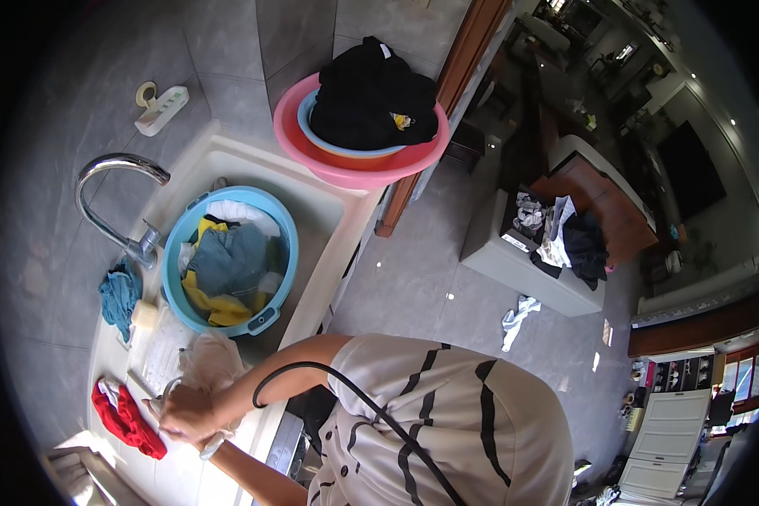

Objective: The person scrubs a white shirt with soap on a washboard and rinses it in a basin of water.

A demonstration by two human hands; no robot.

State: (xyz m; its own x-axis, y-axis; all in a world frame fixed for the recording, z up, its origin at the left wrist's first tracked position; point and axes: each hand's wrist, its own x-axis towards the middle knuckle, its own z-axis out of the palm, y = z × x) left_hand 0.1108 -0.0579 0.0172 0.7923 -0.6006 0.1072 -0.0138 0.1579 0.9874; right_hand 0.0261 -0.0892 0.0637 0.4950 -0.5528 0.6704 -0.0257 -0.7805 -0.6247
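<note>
My right hand (188, 410) is closed on a thin, wet white cloth (214, 359), over the ribbed washboard part (164, 345) of a white laundry sink. My left hand (197, 440) is close against it, mostly hidden under the right hand, with a white band at the wrist; its grip is not visible. Beside the hands, a red garment (126, 420) with a white part lies on the sink ledge. A pale bar of soap (144, 314) rests by the washboard. In the basin stands a light-blue tub (169, 269) holding blue-grey, yellow and white clothes in water.
A chrome faucet (129, 161) arches toward the tub. A teal cloth (119, 300) lies near its base. Stacked pink (360, 174) and blue basins hold black clothing (370, 95) by the sink's corner. Behind me, clothes (585, 246) lie on a pale bench (512, 262), and another garment (518, 319) on the floor.
</note>
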